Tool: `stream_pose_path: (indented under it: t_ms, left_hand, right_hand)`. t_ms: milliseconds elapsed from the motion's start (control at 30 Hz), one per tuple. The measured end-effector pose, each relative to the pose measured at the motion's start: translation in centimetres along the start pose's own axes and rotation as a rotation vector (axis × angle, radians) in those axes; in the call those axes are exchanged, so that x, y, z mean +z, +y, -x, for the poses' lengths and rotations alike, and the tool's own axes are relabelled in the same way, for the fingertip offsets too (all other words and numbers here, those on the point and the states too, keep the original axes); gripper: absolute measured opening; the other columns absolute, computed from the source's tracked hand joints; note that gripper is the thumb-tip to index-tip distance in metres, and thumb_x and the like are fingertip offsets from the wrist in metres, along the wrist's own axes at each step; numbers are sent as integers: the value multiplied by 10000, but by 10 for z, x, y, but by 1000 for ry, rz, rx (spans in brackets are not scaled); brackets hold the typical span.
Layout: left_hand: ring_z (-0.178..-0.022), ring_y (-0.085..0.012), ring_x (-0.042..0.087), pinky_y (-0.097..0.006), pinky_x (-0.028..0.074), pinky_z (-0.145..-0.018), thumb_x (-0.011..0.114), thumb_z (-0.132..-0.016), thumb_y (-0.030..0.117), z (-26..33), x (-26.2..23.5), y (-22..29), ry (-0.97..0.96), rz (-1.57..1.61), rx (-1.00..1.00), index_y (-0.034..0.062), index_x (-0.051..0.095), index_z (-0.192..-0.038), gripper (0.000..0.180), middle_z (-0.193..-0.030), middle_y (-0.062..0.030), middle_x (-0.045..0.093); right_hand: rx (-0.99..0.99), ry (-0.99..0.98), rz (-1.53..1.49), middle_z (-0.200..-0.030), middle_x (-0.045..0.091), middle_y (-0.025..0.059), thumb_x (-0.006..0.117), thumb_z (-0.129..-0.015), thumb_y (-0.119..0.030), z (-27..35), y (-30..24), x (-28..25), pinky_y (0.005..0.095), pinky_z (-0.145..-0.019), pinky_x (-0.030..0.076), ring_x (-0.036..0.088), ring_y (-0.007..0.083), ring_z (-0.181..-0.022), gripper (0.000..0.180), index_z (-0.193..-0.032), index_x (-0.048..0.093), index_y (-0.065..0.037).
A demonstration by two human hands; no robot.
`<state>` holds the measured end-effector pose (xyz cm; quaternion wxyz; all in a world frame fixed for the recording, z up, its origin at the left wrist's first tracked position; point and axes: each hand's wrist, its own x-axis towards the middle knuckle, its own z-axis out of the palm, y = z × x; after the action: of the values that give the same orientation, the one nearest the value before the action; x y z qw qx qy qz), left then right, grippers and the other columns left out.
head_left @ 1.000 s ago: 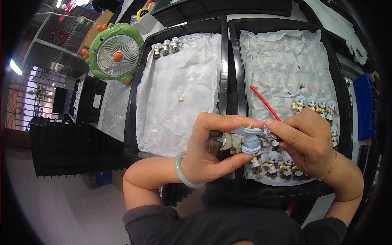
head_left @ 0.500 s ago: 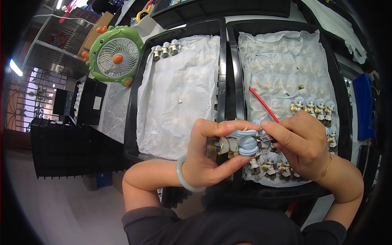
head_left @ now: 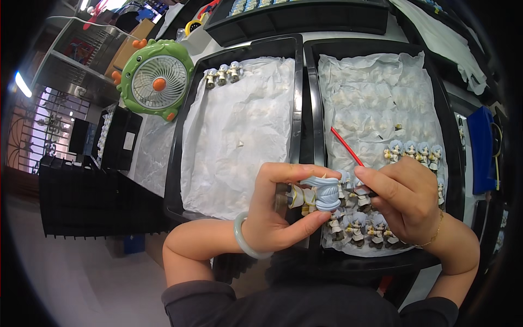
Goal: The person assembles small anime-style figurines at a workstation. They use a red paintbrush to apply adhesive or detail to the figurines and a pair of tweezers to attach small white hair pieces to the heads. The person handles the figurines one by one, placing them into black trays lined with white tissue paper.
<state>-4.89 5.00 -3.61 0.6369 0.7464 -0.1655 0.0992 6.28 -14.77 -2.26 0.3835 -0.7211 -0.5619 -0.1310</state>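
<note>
A small figurine [head_left: 328, 195] with pale blue hair and a white coat with gold trim lies sideways in my left hand [head_left: 267, 210]. Thumb and fingers pinch it at the head, and its dark legs point toward the palm. My right hand [head_left: 406, 199] is closed on a thin tool with a red handle [head_left: 347, 147], which slants up and left out of the grip. The tool's working end is mostly hidden by my fingers, a little right of the figurine's head and apart from it. Similar figurines [head_left: 358, 223] lie below both hands in the right tray.
The right black tray [head_left: 311, 98] holds several figurines on white tissue, some wrapped beneath it. Three figurines [head_left: 222, 74] lie at the far left corner of the left tray [head_left: 297, 92]. A green fan [head_left: 126, 82] stands left of it. Another black tray [head_left: 299, 23] is at the back.
My right hand and the red-handled tool have drawn slightly back from the figurine's head. The figurine has turned a little in my left hand. The whole view has shifted slightly.
</note>
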Motion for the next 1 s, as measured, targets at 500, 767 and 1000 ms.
stream_pose_path:
  t_ms: [500, 767, 1000]
  left_hand:
    - [-940, -266, 577, -317, 474, -776, 621, -702, -101, -4, 3, -9, -6, -113, 121, 23, 254, -1151, 593, -1083, -286, 501]
    - [-945, -249, 568, -317, 466, -784, 625, -714, -86, 0, 7, -8, 30, -65, 71, 17, 273, -1151, 570, -1092, -267, 497]
    - [-999, -217, 539, -297, 429, -833, 648, -725, -37, 5, 12, -3, 115, 33, -31, -9, 316, -1137, 529, -1086, -201, 508]
  right_hand:
    - [-2, -91, 95, -637, 490, 8, 685, -585, -134, 2, -2, 4, 285, -452, 359, 455, 165, -525, 448, -1025, 617, -83]
    - [3, -113, 105, -635, 481, 5, 670, -596, -130, 3, 1, 7, 280, -453, 356, 446, 162, -527, 412, -1003, 625, -78]
    - [-73, -40, 214, -653, 480, 6, 636, -608, -135, 3, -1, 7, 274, -452, 354, 445, 158, -535, 371, -975, 639, -80]
